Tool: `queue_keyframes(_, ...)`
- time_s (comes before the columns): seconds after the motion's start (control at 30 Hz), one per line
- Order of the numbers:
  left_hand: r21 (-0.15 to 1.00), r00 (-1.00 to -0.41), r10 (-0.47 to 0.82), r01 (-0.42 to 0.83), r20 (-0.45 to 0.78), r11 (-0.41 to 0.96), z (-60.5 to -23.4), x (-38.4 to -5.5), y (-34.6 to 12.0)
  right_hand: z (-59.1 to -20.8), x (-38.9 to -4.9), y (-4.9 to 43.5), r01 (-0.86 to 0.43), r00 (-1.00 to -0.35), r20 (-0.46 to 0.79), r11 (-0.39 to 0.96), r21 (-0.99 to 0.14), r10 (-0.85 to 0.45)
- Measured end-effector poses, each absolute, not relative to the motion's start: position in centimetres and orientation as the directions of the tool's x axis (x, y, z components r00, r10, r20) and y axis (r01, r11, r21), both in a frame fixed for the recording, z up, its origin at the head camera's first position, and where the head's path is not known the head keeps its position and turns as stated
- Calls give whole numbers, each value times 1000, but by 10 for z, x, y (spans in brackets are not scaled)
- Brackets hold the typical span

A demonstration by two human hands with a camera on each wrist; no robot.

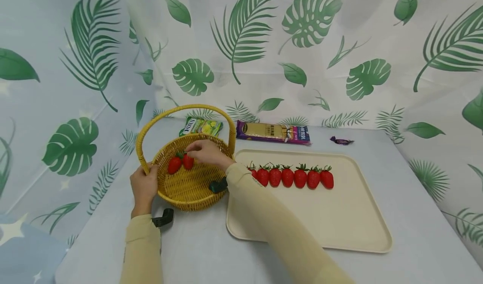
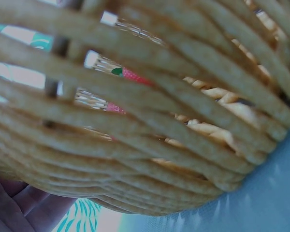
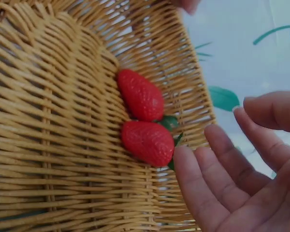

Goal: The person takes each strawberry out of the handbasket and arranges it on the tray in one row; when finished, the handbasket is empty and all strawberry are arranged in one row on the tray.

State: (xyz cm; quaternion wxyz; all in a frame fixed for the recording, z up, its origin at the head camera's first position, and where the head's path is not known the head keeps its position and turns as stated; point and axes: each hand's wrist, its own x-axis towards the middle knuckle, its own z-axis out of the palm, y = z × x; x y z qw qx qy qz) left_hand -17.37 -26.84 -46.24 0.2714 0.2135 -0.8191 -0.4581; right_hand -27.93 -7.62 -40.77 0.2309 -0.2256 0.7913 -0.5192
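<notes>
A yellow wicker basket [image 1: 185, 192] with a tall arched handle stands on the left of the table. My left hand [image 1: 144, 185] grips its left rim by the foot of the handle; in the left wrist view the weave hides most of that hand. Inside, against the left wall, two red strawberries lie side by side, one farther left [image 1: 174, 165] and one [image 1: 188, 162] beneath my right fingertips. My right hand [image 1: 205, 152] hovers over the basket, holding nothing. In the right wrist view its fingers are loosely extended, one fingertip close beside the nearer strawberry [image 3: 148, 143].
Right of the basket lies a cream tray [image 1: 320, 217] with a row of several strawberries [image 1: 287, 177] across its upper part. Behind stand a green snack bag [image 1: 201, 127], a purple pasta packet [image 1: 272, 132] and a small wrapped candy [image 1: 341, 141]. Leaf-printed cloth hangs around the table.
</notes>
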Motion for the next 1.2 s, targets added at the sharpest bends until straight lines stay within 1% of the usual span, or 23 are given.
queue_keyframes(0.13,870,-764,-600,-105,240,481,-461,-173,-269,-408,-280,-80,-106,-792,-140,360,-927,-594)
queue_keyframes(0.33,877,-766,-598,-96,238,472,-464,-174,-268,-414,-285,-81,-142,-758,-160,400,-905,-632)
queue_keyframes(0.43,875,-764,-597,-92,244,475,-465,-174,-267,-419,-287,-81,-165,-768,-149,417,-894,-623)
queue_keyframes(0.57,875,-763,-601,-98,240,474,-466,-174,-266,-430,-291,-82,-138,-796,-173,453,-881,-579)
queue_keyframes(0.7,877,-751,-612,-94,248,471,-464,-173,-266,-436,-293,-84,-98,-798,-185,427,-899,-574)
queue_keyframes(0.83,880,-748,-614,-86,253,468,-461,-173,-266,-436,-293,-86,-124,-793,-175,436,-891,-584)
queue_keyframes(1.0,878,-750,-614,-95,246,468,-462,-172,-268,-438,-291,-91,-188,-753,-198,494,-849,-627)
queue_keyframes(1.1,875,-747,-617,-101,247,474,-463,-172,-268,-440,-289,-95,-207,-727,-209,498,-842,-655)
queue_keyframes(1.2,871,-742,-618,-97,258,481,-463,-173,-267,-441,-288,-99,-215,-713,-217,503,-837,-666)
